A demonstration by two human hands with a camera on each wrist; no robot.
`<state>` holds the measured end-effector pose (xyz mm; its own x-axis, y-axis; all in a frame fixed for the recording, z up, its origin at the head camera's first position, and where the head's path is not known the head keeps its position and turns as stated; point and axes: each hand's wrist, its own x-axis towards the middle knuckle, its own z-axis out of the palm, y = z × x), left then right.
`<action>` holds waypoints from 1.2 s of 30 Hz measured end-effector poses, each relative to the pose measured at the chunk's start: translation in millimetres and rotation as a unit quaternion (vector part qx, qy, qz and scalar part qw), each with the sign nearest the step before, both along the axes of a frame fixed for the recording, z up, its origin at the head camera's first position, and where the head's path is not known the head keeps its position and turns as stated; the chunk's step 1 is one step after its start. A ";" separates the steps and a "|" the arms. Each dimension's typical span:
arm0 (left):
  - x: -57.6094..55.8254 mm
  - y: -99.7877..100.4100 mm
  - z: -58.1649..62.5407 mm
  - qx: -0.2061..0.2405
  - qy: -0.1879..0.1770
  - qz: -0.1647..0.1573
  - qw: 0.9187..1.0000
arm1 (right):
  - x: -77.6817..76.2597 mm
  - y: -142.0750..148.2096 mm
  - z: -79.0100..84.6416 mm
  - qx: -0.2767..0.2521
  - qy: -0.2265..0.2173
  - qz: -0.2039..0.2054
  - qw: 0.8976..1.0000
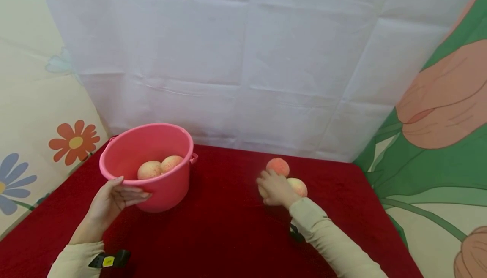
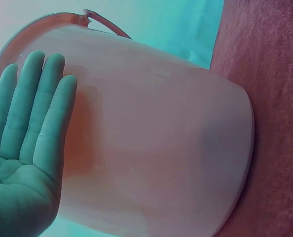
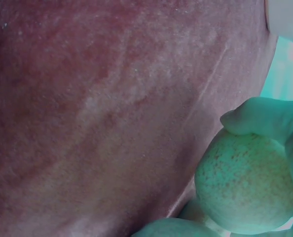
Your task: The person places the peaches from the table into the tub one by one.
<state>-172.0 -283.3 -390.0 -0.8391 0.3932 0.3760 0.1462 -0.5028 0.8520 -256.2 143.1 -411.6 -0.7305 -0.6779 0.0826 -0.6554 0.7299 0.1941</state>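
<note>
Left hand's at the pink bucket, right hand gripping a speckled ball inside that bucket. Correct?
Not quite: the head view shows the right hand gripping the speckled ball outside the pink bucket, off to its right. The left hand is at the bucket.

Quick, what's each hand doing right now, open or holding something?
Left hand: open, at the bucket.
Right hand: closed, holding a peach.

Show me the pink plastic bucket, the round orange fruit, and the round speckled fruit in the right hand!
Pink plastic bucket (image 1: 171, 191): head view, outer wall.
Round orange fruit (image 1: 279, 166): head view, visible upper part.
Round speckled fruit (image 3: 246, 182): right wrist view, speckled side.
</note>
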 end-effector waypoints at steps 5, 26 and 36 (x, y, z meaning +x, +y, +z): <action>0.0 -0.5 -0.7 -0.001 0.001 0.000 1.000 | -1.1 1.7 2.5 -0.012 0.007 0.004 1.000; 1.1 -0.8 -0.6 -0.001 0.000 -0.003 1.000 | -2.6 4.2 20.1 -0.058 -0.006 -0.013 0.998; 0.2 -0.8 -1.8 -0.017 -0.001 0.012 1.000 | -2.9 6.4 25.8 -0.068 -0.002 0.001 0.998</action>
